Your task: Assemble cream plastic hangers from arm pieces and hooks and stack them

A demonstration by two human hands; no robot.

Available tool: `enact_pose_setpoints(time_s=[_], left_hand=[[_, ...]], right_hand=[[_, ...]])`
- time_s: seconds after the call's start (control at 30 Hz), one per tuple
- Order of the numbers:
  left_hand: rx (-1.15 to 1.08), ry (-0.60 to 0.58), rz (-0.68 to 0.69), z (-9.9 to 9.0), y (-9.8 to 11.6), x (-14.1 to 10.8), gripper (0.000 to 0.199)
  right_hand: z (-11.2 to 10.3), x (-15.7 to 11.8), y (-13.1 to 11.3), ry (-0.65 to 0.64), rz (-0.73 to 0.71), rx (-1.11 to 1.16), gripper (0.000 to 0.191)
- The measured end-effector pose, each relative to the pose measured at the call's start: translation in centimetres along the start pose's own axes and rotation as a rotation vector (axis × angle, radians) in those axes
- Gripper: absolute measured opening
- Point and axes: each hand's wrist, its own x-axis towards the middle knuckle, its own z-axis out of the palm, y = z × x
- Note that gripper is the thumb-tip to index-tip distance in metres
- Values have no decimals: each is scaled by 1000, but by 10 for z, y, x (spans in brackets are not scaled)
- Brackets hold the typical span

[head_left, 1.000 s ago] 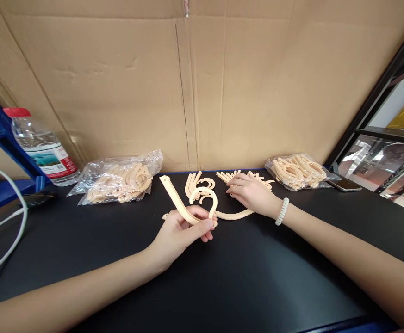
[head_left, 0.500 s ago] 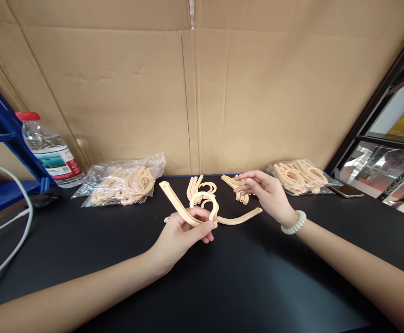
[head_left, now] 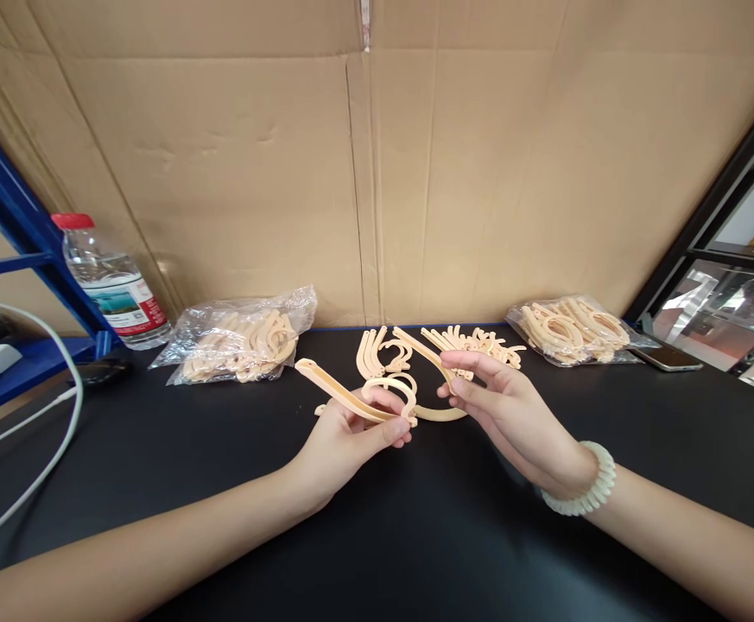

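My left hand (head_left: pixel 351 445) is closed on a beige plastic hanger arm (head_left: pixel 331 386) and a curved hanger hook (head_left: pixel 410 396), pinched together near their ends by thumb and fingers. To the right, my right hand (head_left: pixel 522 419) pinches a second hanger arm (head_left: pixel 421 347) by its lower end; the arm slants up and left. The two held arms are apart. Behind my hands, another curved beige piece (head_left: pixel 440 415) lies on the black table, partly covered by my hands. Farther back rest loose hanger arms (head_left: pixel 369 356) and a spread of more hanger parts (head_left: pixel 480 344).
Clear bags of hanger parts stand at the back left (head_left: pixel 240 345) and back right (head_left: pixel 571 328). A water bottle (head_left: pixel 121 298), a white cable (head_left: pixel 75 415) and a black mouse (head_left: pixel 99 370) are on the left. A phone (head_left: pixel 668 356) lies far right. Cardboard (head_left: pixel 273 173) walls the back.
My right hand has come away from the back parts with a hanger arm, moving nearer and closer to my left hand. The arm in my left hand has tilted lower.
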Motion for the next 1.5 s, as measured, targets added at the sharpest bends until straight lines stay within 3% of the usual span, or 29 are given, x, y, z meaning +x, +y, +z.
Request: enact_pose_setpoints(time_s=[0.17,0.3,0.4,0.77,1.5], left_hand=[[-17,0,4,0,0,1,15],[-18,-6,-3,0,1,1,12],[-27,-19,-1,0,1,1,11],[7,-78,18,2,4,2,7],[32,-113,16,4,10,2,9]], right_hand=[[0,0,0,-70,119,145,44],[1,-1,2,-241,181,191,22],[2,-3,3,-269,190,199,15],[6,-2,5,-303,47,-83,19],[8,-3,-1,-398,-16,-176,12]])
